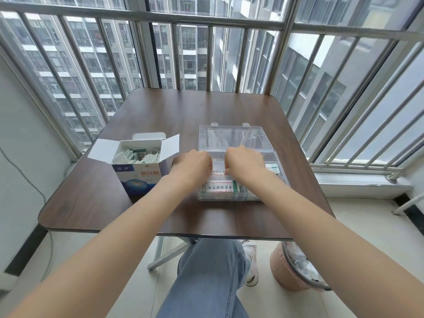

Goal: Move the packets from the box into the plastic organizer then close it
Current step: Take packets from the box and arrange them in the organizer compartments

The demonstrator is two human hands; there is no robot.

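A white and blue cardboard box [140, 177] stands open at the table's left, with several packets [137, 156] inside. To its right sits a clear plastic organizer [278, 177], its lid [232, 138] tipped open at the back. Packets [218, 188] lie in its front compartment, and more packets [272, 168] sit at its right side. My left hand [193, 165] and my right hand [244, 162] hover side by side over the organizer's middle, fingers curled downward into it. A thin packet shows between them, but the fingertips are hidden, so the grip is unclear.
The brown table [160, 115] stands against a metal window railing [206, 26]. A pink waste bin [296, 267] sits on the floor under the table's right front corner. My legs in jeans [206, 278] are below the front edge.
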